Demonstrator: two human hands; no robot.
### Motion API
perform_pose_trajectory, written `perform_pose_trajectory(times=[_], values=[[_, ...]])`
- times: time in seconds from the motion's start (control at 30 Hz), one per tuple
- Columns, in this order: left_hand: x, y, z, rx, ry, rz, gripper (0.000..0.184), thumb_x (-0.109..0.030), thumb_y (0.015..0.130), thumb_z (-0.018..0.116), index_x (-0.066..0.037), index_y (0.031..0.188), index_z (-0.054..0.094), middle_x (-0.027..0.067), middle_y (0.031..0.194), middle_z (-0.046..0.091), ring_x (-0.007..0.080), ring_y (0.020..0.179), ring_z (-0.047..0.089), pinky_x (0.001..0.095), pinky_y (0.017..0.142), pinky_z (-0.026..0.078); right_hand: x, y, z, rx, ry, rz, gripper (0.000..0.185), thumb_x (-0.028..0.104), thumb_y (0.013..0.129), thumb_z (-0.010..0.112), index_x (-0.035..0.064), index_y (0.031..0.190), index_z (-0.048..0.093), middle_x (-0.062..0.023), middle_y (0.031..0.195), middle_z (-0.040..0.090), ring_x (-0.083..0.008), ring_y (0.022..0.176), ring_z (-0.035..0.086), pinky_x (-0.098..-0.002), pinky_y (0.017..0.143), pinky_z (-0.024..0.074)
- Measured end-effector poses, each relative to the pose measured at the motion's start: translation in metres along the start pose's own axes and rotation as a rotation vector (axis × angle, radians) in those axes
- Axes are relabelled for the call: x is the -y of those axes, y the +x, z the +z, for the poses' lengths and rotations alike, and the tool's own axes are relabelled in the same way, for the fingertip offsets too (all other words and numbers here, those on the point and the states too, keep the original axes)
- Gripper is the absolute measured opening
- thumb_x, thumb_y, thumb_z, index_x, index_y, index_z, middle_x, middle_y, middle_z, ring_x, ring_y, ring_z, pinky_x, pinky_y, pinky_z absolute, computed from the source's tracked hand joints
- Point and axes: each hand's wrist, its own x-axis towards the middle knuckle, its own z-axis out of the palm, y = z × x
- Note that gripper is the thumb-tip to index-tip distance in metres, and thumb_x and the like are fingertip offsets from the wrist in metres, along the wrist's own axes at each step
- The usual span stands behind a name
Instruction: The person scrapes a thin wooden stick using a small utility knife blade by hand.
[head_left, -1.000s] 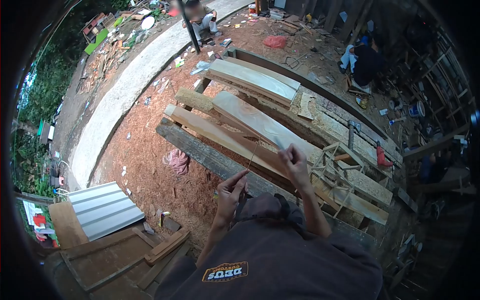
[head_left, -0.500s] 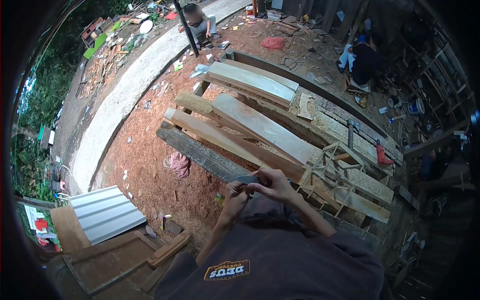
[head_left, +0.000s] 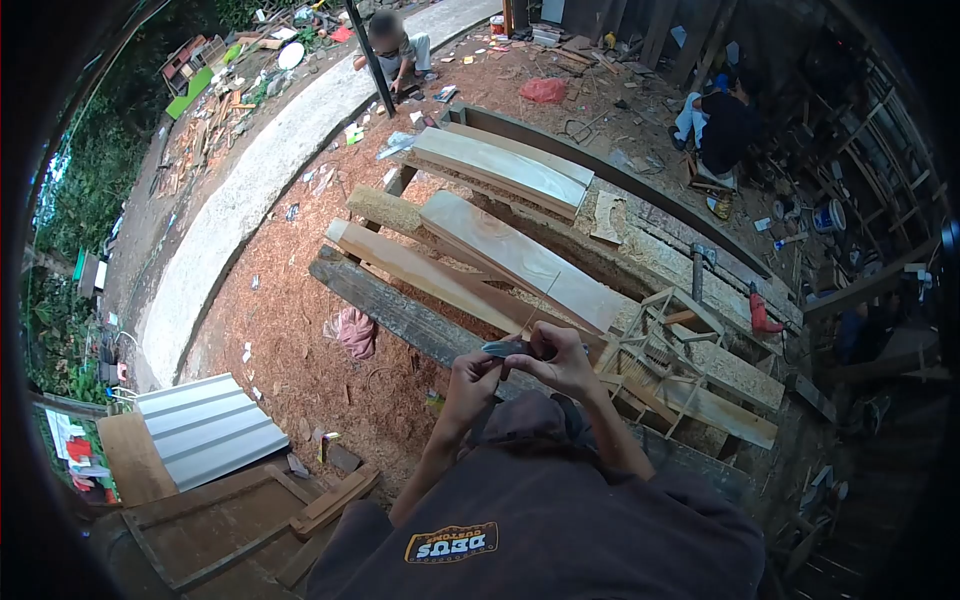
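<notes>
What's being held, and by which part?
A thin stick, by its near end, and a flat greyish tool, its gripped part hidden from view.

- left arm point(head_left: 432, 472): bent at the elbow, the bare forearm slanting forward and inward from the body's left side.
- right arm point(head_left: 618, 432): bent likewise, the forearm angling forward and inward from the right.
- both wrists: raised in front of the torso, leading the hands toward each other.
- left hand point(head_left: 472, 385): fingers curled, thumb brought in against them in a pinch.
- right hand point(head_left: 560, 362): fingers folded, knuckles up, thumb reaching toward the left hand.
- hands: close together; whether they touch cannot be told.
</notes>
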Motion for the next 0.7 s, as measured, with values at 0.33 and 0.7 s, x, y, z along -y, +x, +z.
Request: perform_pose_trajectory(times=[0.33, 0.7], values=[[-0.008, -0.006, 0.002, 0.011, -0.05, 0.017, 0.029, -0.009, 0.096, 0.058, 0.0, 0.123, 0.064, -0.0073, 0.067, 0.051, 0.0, 0.054, 0.037, 0.0182, 0.046, 0.026, -0.042, 0.009, -0.017, -0.401, 0.17, 0.135, 0.046, 0.028, 0.081, 0.081, 0.0044, 0.067, 0.044, 0.0024, 0.057, 0.036, -0.0063, 0.056, 0.032, -0.0267, 0.047, 0.0272], [0.006, -0.005, 0.003, -0.018, -0.07, -0.078, 0.031, -0.006, 0.097, 0.056, 0.001, 0.127, 0.061, -0.0066, 0.078, 0.054, 0.0004, 0.067, 0.042, 0.0174, 0.059, 0.036, -0.008, 0.012, -0.013, -0.068, -0.008, 0.045, 0.044, 0.028, 0.084, 0.078, 0.0047, 0.069, 0.044, 0.0024, 0.059, 0.039, -0.0084, 0.057, 0.037, -0.029, 0.049, 0.0322]])
